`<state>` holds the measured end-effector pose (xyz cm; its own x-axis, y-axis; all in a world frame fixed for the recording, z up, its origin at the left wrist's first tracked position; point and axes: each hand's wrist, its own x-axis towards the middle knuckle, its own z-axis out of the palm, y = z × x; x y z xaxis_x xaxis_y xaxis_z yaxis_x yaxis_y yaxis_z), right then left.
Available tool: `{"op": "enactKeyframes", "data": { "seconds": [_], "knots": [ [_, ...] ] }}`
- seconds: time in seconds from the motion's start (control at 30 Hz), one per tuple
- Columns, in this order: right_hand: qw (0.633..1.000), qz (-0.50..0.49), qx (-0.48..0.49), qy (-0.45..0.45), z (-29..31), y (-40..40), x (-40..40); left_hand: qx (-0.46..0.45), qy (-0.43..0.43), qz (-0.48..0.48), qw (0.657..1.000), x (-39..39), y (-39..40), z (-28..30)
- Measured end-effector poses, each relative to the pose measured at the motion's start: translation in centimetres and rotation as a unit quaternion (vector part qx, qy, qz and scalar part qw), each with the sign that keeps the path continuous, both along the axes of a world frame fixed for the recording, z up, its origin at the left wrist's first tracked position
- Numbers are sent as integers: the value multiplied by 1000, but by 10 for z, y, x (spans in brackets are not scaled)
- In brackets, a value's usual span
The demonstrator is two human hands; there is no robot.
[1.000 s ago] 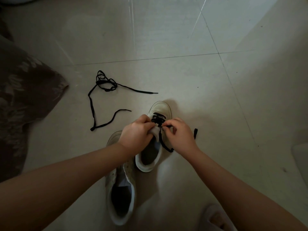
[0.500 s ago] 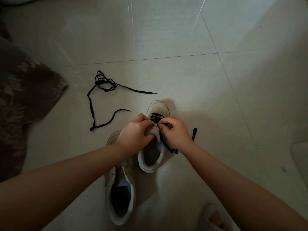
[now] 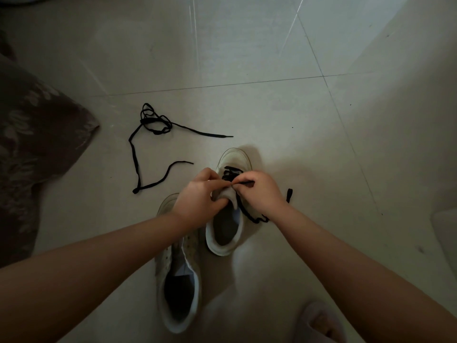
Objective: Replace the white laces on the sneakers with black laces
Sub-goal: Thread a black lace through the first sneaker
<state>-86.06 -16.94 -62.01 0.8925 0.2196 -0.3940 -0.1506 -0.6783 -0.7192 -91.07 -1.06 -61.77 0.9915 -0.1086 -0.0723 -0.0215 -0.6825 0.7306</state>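
Two pale sneakers stand on the tiled floor. The far sneaker (image 3: 233, 158) carries a black lace (image 3: 252, 215) through its front eyelets. My left hand (image 3: 197, 196) grips that sneaker's tongue and upper. My right hand (image 3: 259, 191) pinches the black lace just above the eyelets; the lace's loose end trails under my right wrist and sticks out to the right. The near sneaker (image 3: 178, 288) has no lace and lies under my left forearm. A second black lace (image 3: 148, 149) lies loose on the floor to the left.
A dark patterned cloth (image 3: 32, 157) covers the floor at the left edge. A slippered foot (image 3: 319, 323) shows at the bottom right. A pale object (image 3: 445, 233) sits at the right edge.
Both hands and the far sneaker have shifted slightly toward me. My right hand has drawn the lace up a little over the eyelets.
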Motion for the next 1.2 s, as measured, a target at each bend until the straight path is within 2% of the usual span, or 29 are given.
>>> {"op": "enactKeyframes", "data": {
  "seconds": [0.13,0.37,0.57,0.67,0.8,0.87,0.93,1.0,1.03,1.13,1.2],
  "knots": [
    [998,-27,-44,-39,3,5,-8,-4,-9,11,1000,0,1,-3],
    [997,-23,-47,-63,8,4,-11,-35,16,-8,999,-4,4,2],
    [987,68,-115,-84,17,3,-30,-18,36,-39,998,-6,3,-3],
    [968,146,-166,-120,22,4,-40,2,42,-36,998,-9,-2,-4],
    [924,224,-256,-174,18,6,-45,-29,31,-9,999,-7,-1,-4],
    [899,216,-311,-221,13,11,-49,-29,25,1,999,-5,-1,-5],
    [884,193,-326,-276,4,15,-49,-29,20,10,999,-4,-2,-4],
    [881,172,-299,-324,-3,13,-42,-33,13,9,999,-4,-2,-2],
    [894,152,-263,-330,-6,10,-38,-35,10,10,999,-4,-2,-2],
    [944,67,-147,-288,-10,5,-36,-28,1,37,999,-6,-3,-4],
    [962,20,-82,-261,-10,3,-38,-16,-5,57,998,-6,-4,-5]
  ]
}}
